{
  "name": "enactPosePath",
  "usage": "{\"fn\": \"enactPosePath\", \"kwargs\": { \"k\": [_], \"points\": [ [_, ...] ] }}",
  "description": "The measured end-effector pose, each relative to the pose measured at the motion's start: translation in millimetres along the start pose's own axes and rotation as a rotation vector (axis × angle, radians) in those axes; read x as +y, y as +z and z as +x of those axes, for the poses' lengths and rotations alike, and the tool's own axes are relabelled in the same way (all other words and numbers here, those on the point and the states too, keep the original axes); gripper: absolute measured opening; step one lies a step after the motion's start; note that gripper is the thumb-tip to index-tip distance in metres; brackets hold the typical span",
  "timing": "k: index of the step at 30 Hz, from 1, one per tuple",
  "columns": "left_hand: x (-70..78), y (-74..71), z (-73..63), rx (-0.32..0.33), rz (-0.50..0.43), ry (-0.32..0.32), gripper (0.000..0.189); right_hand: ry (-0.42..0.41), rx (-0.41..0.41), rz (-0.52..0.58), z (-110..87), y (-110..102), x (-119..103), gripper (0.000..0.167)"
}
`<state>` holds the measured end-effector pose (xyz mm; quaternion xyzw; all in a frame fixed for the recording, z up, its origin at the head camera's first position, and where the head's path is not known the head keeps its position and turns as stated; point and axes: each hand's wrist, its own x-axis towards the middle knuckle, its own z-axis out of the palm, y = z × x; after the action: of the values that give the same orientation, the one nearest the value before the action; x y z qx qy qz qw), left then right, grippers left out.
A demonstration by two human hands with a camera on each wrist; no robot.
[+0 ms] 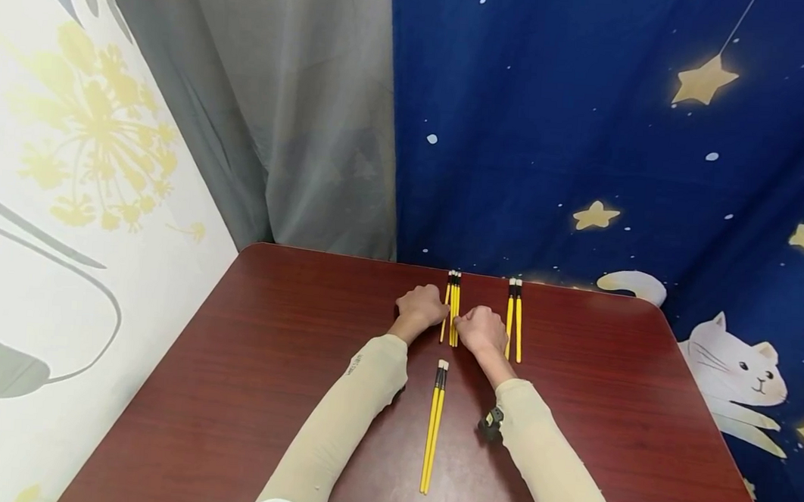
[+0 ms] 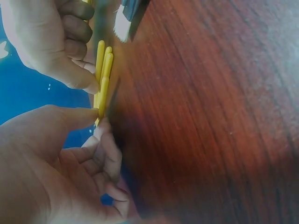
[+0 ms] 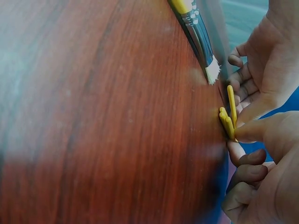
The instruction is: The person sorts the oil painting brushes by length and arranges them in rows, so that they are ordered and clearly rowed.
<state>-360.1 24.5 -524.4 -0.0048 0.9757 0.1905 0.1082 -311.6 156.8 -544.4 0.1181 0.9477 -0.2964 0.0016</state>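
Observation:
Near the far edge of the table stands a small group of yellow-handled paintbrushes (image 1: 457,292), lying side by side with bristles pointing away. My left hand (image 1: 422,305) pinches the leftmost paintbrush (image 1: 442,331), which sits slightly apart from the others. From the other side, my right hand (image 1: 482,329) pinches the rest of the group between thumb and forefinger. Both wrist views show the yellow handle ends (image 2: 105,79) between the two hands; in the right wrist view one handle (image 3: 231,100) stands away from the bunch. Fingers partly cover the handles.
Two more paintbrushes (image 1: 518,325) lie to the right, partly behind the right hand. Another two paintbrushes (image 1: 431,427) lie nearer, between the forearms, bristles pointing away. The reddish-brown table (image 1: 266,365) meets a grey curtain (image 1: 331,164) and a blue curtain (image 1: 501,173) at the back.

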Motion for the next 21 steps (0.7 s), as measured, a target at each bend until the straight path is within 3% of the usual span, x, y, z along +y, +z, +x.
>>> {"fn": "enactPosePath", "kwargs": {
  "k": [4, 21],
  "points": [
    [-0.3, 0.6, -4.1, 0.031, -0.021, 0.001, 0.029, -0.003, 0.001, 0.012, -1.5, -0.6, -0.4, 0.039],
    [-3.0, 2.3, -7.7, 0.059, -0.053, 0.002, 0.029, -0.031, 0.006, 0.036, -1.0, 1.9, 1.6, 0.037]
  ]
}}
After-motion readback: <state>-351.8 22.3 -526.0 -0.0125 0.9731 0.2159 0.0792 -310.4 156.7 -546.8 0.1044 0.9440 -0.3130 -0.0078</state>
